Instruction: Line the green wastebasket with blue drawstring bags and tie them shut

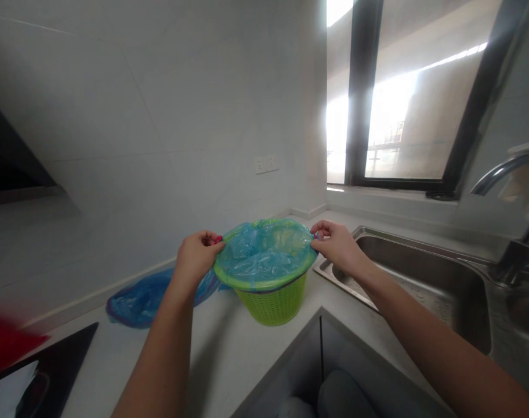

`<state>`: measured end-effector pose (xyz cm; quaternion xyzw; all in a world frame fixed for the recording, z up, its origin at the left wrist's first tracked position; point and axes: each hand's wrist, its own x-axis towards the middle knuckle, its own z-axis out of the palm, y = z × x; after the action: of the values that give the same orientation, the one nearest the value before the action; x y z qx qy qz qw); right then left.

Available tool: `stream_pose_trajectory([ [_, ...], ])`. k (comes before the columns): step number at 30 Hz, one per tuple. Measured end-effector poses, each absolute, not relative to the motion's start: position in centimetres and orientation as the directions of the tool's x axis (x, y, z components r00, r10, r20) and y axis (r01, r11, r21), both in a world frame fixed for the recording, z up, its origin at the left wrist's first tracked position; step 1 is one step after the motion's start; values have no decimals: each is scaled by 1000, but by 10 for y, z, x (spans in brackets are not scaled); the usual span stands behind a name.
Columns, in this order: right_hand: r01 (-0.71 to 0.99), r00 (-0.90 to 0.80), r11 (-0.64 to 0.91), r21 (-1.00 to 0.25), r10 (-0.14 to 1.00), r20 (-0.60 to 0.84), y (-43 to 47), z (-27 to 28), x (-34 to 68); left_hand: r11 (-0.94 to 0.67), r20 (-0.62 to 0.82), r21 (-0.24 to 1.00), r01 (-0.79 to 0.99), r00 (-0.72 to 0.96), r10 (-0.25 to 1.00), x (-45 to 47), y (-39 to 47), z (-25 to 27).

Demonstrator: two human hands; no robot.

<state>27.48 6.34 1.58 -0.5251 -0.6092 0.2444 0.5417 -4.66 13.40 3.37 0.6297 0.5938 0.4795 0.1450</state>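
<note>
A green plastic basket [273,305] with a perforated wall stands upright on the counter. A thin translucent blue garbage bag [267,258] lines its inside, with its edge folded over the rim. At the rim's left side, my left hand [198,253] pinches the bag's edge between thumb and fingers; a small red bit shows at the fingertips. Opposite it, my right hand [337,244] pinches the bag's edge at the right side of the rim, where a bit of pink-purple shows.
More blue plastic bag material [138,296] lies on the counter behind my left forearm. To the right are a steel sink [421,278] and a faucet [506,171]. A black cooktop [68,354] and a blurred red object [7,342] are at lower left.
</note>
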Motion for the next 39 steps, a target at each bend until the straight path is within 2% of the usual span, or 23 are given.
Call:
stream_pose_trajectory([
  [2,532,114,380,-756,853,509,59,17,273,-269,461,720,639,-152,874,-44,133,33],
  [5,721,87,373,-584,787,610,54,18,269,-309,502,682,663,-116,857,-39,129,35],
  [8,818,61,341,-464,750,659,50,18,266,-311,515,646,697,-98,852,-31,121,39],
  [10,829,58,337,-447,743,667,48,17,264,-275,517,613,741,-112,848,-26,114,43],
  [14,798,114,326,-507,744,658,45,17,262,-226,525,575,786,-142,839,-24,107,46],
  [22,572,209,365,-735,801,561,53,20,268,-226,395,799,557,-202,896,-43,132,35],
  [29,335,212,347,-876,878,428,61,21,271,-106,268,825,556,-220,938,-55,117,50],
  [33,489,278,251,-835,863,422,64,17,274,-16,143,830,558,-185,972,-60,99,63],
  [34,528,291,195,-826,873,392,64,16,275,5,139,819,574,-207,968,-63,99,65],
  [36,525,228,76,-848,947,225,63,16,279,34,167,796,604,-274,947,-68,103,65],
  [39,379,-72,-77,-922,991,-112,59,17,283,8,207,857,516,-358,910,-72,119,56],
])
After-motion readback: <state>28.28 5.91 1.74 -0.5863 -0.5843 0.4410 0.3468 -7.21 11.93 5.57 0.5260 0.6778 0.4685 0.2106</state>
